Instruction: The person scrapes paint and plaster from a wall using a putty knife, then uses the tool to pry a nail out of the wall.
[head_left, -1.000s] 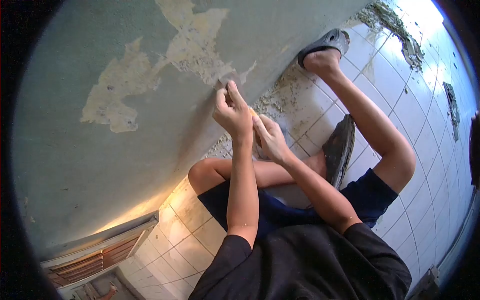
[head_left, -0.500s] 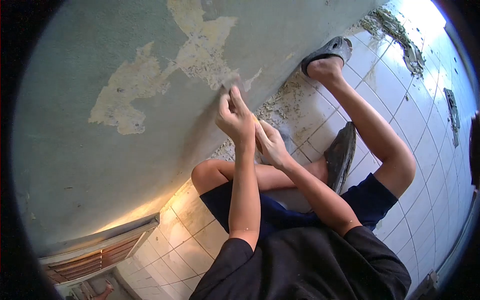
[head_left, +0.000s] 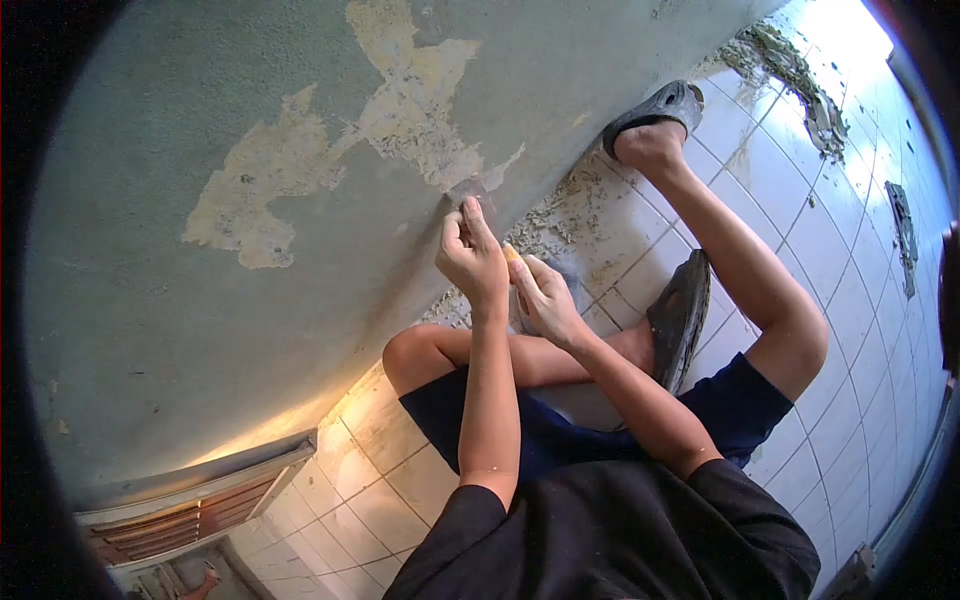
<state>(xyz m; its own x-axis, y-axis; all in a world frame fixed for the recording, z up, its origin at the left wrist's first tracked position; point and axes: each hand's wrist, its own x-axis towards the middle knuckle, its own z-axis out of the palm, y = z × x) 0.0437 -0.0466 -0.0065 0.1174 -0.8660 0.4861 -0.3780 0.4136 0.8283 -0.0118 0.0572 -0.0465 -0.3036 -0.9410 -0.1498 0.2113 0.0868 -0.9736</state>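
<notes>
My left hand point(head_left: 472, 255) is closed, thumb and fingers pinching a flat scraper blade point(head_left: 470, 188). The blade's edge rests at the lower end of a bare, pale patch point(head_left: 415, 105) on the grey-green painted wall point(head_left: 330, 330). Just right of my left wrist, my right hand point(head_left: 548, 302) has its fingers curled in. A yellowish piece point(head_left: 513, 254) shows at its thumb tip; I cannot tell whether it is something held or a covering on the thumb. Paint flakes point(head_left: 560, 215) lie on the floor below the blade.
White floor tiles point(head_left: 760, 200) run along the wall's foot. My legs are folded close by, in dark clogs point(head_left: 680, 320). Heaps of scraped paint point(head_left: 800, 80) lie farther off, with a dark strip point(head_left: 903, 235) at right. A slatted wooden panel point(head_left: 190, 520) stands at lower left.
My left hand and the blade have slid a little down the wall, away from the bare patch. My right hand has dropped slightly, showing more of the yellowish piece.
</notes>
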